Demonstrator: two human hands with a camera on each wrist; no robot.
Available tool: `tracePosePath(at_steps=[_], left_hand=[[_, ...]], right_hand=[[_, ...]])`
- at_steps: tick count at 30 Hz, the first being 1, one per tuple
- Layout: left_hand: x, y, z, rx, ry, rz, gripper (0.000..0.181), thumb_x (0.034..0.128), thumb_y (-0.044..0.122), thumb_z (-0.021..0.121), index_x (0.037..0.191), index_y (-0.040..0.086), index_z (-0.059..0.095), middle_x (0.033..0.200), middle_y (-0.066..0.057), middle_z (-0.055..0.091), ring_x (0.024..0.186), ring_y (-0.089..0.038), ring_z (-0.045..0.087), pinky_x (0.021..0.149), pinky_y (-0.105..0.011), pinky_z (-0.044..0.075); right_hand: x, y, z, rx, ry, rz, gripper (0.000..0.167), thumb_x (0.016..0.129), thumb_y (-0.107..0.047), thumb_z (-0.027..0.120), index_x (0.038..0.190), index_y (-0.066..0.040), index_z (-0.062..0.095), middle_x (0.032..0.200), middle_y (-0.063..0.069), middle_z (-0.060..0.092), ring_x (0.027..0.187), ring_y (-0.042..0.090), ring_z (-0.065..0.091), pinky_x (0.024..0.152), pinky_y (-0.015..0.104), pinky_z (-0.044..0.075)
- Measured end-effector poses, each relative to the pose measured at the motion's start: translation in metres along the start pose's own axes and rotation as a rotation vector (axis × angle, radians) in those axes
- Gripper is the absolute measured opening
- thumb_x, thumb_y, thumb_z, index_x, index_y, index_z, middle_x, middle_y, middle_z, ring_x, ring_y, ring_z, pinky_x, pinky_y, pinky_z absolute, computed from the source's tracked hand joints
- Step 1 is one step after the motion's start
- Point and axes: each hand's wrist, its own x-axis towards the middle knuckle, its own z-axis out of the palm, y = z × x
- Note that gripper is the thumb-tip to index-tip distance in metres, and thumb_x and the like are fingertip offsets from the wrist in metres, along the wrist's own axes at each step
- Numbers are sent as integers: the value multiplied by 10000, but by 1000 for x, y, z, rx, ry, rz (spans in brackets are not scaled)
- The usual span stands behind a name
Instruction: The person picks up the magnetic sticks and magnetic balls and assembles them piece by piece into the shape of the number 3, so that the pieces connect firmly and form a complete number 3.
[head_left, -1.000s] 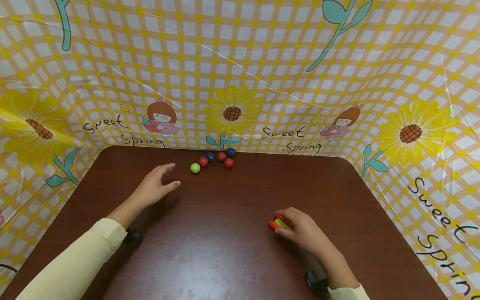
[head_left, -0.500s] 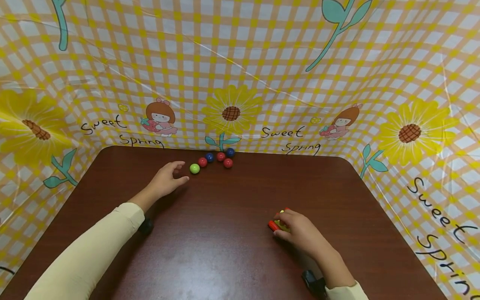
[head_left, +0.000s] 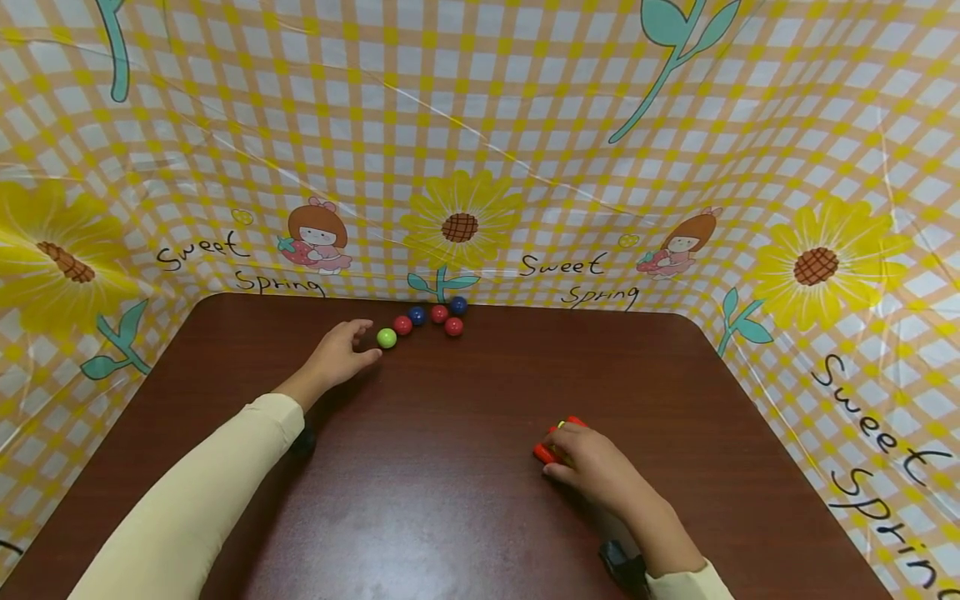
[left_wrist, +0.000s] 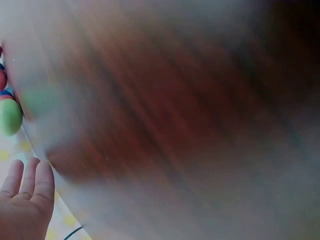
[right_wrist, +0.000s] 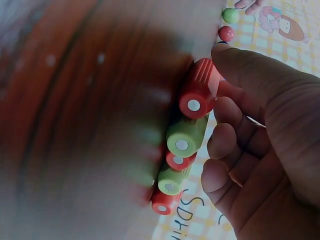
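My left hand (head_left: pixel 336 357) is at the back left of the table, beside the light green ball (head_left: pixel 386 338), with its thumb and fingers spread apart. In the left wrist view its fingers are extended near the green ball (left_wrist: pixel 11 117). My right hand (head_left: pixel 600 471) lies over a group of red (head_left: pixel 543 453) and green cylinders, partly covering them. In the right wrist view, the thumb and loosely bent fingers are close beside a red cylinder (right_wrist: pixel 199 90); a green cylinder (right_wrist: pixel 185 137) and several others line up below it. Contact there is unclear.
Beyond the green ball stand red balls (head_left: pixel 402 326) and blue balls (head_left: pixel 417 316) along the table's back edge. A checked cloth (head_left: pixel 555 192) with flowers rises behind and at both sides of the brown table (head_left: pixel 390 467).
My left hand has moved right and slightly farther back, up to the green ball. My right hand has shifted slightly and covers more of the cylinders.
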Motion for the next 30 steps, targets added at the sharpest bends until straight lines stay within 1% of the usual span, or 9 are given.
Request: tracePosePath(at_steps=[3, 6, 12, 16, 22, 26, 30], left_hand=[[3, 0, 2, 1, 6, 2, 609, 949, 201, 674, 1457, -14, 417, 1370, -254, 472, 1247, -414, 491, 1026, -522, 403], [6, 1, 6, -6, 14, 8, 600, 944, 197, 678, 1448, -13, 430, 1355, -250, 482, 1231, -410, 502, 1025, -515, 404], [11, 7, 14, -28, 29, 19, 588, 936, 181, 690, 1431, -24, 448, 1333, -241, 494, 1203, -404, 518, 1023, -494, 412], [12, 10, 17, -15, 35, 30, 581, 936, 177, 686, 1426, -33, 453, 1319, -239, 498, 1195, -397, 519, 1017, -493, 413], [15, 10, 18, 14, 29, 2, 585, 952, 209, 665, 1444, -10, 439, 1350, -228, 485, 1223, -374, 490, 1036, -501, 384], [20, 7, 18, 12, 38, -20, 582, 960, 224, 654, 1450, 0, 432, 1367, -229, 476, 1231, -376, 490, 1033, -502, 391], [24, 6, 19, 8, 40, -38, 576, 964, 235, 655, 1445, 5, 436, 1365, -228, 474, 1225, -373, 499, 1028, -491, 402]], right_hand=[[0, -1, 1, 6, -2, -8, 220, 814, -159, 822, 973, -140, 671, 858, -108, 549, 733, 66, 479, 674, 306, 451], [-1, -1, 1, 8, 2, -18, 213, 811, -156, 824, 946, -154, 659, 835, -117, 506, 718, 56, 441, 654, 281, 426], [-1, 0, 2, 25, -23, -30, 206, 829, -149, 809, 971, -162, 660, 856, -120, 511, 760, 54, 445, 680, 280, 432], [-1, 0, 2, 29, -28, -32, 208, 829, -130, 804, 978, -159, 662, 852, -121, 512, 766, 57, 443, 684, 281, 429], [0, 0, 4, 36, -27, -38, 224, 812, -116, 807, 980, -158, 666, 854, -123, 544, 790, 59, 458, 711, 295, 449], [0, 0, 4, 34, -40, -46, 217, 816, -118, 804, 970, -169, 660, 862, -127, 563, 792, 56, 476, 714, 306, 458], [0, 0, 4, 26, -37, -51, 204, 815, -109, 799, 947, -176, 658, 845, -134, 556, 777, 53, 479, 706, 304, 460]])
